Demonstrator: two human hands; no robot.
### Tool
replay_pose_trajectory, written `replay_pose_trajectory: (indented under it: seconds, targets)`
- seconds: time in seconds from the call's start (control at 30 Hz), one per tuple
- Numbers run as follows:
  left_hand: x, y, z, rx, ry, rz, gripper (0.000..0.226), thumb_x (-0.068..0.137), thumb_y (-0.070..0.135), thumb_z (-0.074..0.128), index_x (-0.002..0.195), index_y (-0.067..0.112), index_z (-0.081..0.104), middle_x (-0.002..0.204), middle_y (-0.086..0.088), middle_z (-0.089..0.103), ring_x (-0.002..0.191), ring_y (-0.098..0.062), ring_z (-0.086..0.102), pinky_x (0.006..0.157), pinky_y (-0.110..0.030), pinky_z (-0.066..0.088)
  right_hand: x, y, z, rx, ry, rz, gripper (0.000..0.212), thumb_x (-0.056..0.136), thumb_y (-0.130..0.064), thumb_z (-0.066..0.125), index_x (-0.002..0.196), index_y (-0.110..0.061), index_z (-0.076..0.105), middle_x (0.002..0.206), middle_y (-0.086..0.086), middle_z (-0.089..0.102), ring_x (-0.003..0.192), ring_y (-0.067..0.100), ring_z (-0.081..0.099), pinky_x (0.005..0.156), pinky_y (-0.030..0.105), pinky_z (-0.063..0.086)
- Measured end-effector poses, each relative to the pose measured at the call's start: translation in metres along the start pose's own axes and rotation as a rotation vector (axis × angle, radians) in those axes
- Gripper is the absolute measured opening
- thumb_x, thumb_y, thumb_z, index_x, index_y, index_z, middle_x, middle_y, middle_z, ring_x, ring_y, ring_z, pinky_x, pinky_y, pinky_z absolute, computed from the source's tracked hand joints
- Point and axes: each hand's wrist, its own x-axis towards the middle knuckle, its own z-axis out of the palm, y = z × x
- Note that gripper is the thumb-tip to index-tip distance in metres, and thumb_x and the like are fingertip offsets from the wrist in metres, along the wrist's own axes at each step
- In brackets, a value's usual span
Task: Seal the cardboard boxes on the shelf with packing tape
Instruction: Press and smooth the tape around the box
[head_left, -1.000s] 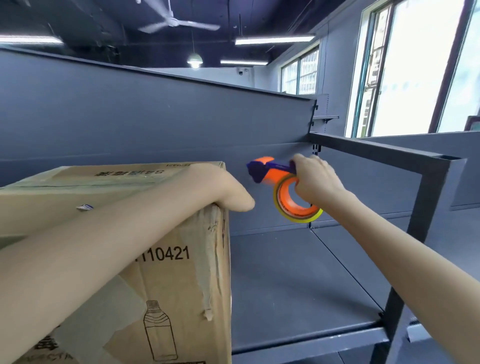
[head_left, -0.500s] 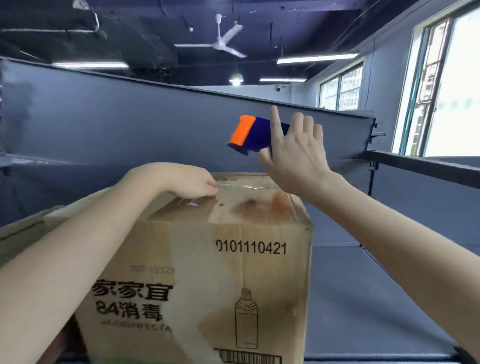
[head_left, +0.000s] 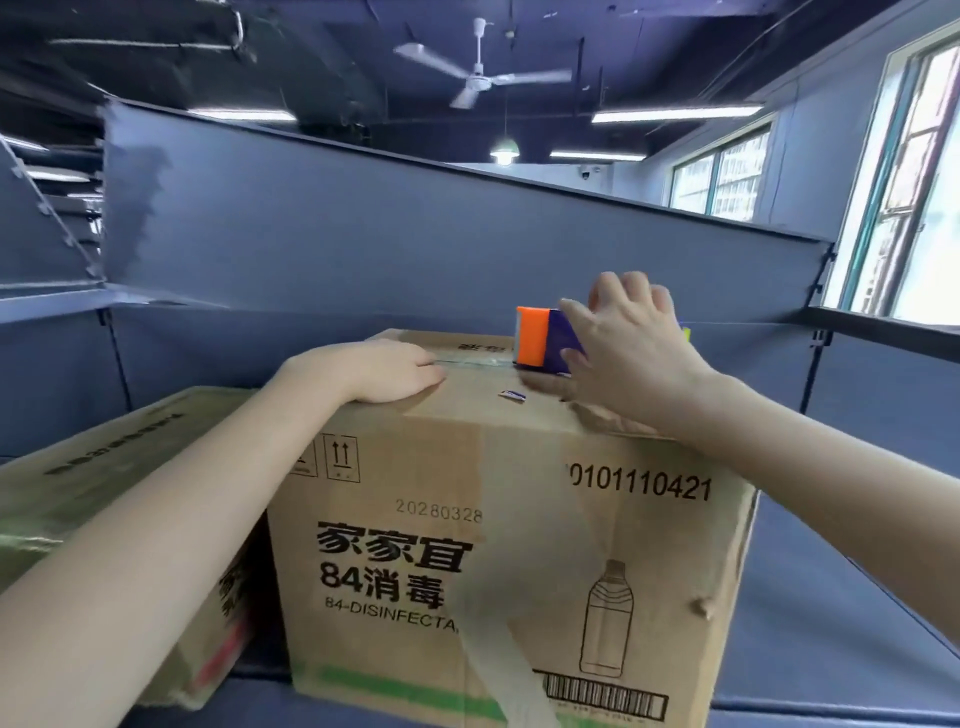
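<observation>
Shelf: grey-blue metal deck (head_left: 831, 649) with a tall back panel (head_left: 363, 249) on the far side; both boxes stand on it.
Box: the brown carton (head_left: 467, 545) stands upright in the middle, printed face towards us, with "84" lettering, a bottle outline and a barcode. Its top flaps lie flat and closed.
Second box: a lower carton (head_left: 104, 467) just left of the first, touching or nearly so; the left forearm crosses over it.
Old tape: a wide clear strip (head_left: 493, 639) runs down the near face of the box, wrinkled.
Right hand: the hand (head_left: 634, 353) sits over the far right of the box top, fingers curled over the dispenser and thumb along its near side, gripping it.
Left hand: the hand (head_left: 384, 371) rests palm down on the near left of the box top, fingers relaxed and holding nothing, fingertips at the centre seam.
Dispenser: orange and blue (head_left: 535, 338), orange end pointing left, pressed down on the seam. The roll is hidden behind the hand; a yellow sliver at its right may be the roll's edge.
Tape: a clear strip (head_left: 478, 362) lies along the seam between the left fingertips and the dispenser.
Scrap: a small white and blue bit (head_left: 511, 395) lies on the top, near side of the seam.
</observation>
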Motion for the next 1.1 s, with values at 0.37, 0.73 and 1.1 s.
replay_pose_trajectory:
  seconds: [0.37, 0.73, 1.1]
  targets:
    - [0.006, -0.002, 0.006, 0.031, 0.044, 0.08, 0.048, 0.1, 0.042, 0.02, 0.141, 0.024, 0.036, 0.148, -0.002, 0.035, 0.135, -0.022, 0.032, 0.11, -0.035, 0.022, 0.003, -0.05, 0.004, 0.524, -0.252, -0.005, 0.04, 0.094, -0.039, 0.045, 0.112, -0.008, 0.063, 0.109, 0.009, 0.063, 0.105, 0.026, 0.056, 0.087, 0.036, 0.045]
    - [-0.003, -0.001, 0.002, 0.061, 0.023, 0.054, 0.051, 0.099, 0.046, 0.021, 0.141, 0.024, 0.036, 0.148, -0.002, 0.036, 0.135, -0.022, 0.031, 0.109, -0.036, 0.022, -0.007, -0.049, -0.011, 0.37, -0.383, -0.133, 0.098, 0.054, -0.09, 0.027, 0.118, -0.022, 0.058, 0.108, -0.001, 0.065, 0.098, 0.019, 0.058, 0.086, 0.039, 0.049]
    - [-0.058, 0.007, -0.019, -0.108, -0.052, 0.319, 0.055, 0.085, 0.063, 0.031, 0.126, 0.034, 0.054, 0.122, 0.026, 0.05, 0.114, 0.001, 0.044, 0.099, -0.02, 0.033, -0.033, 0.063, -0.033, 0.522, -0.845, -0.066, 0.041, 0.072, -0.064, 0.05, 0.104, -0.078, 0.029, 0.123, -0.039, 0.036, 0.119, -0.004, 0.034, 0.097, 0.022, 0.023]
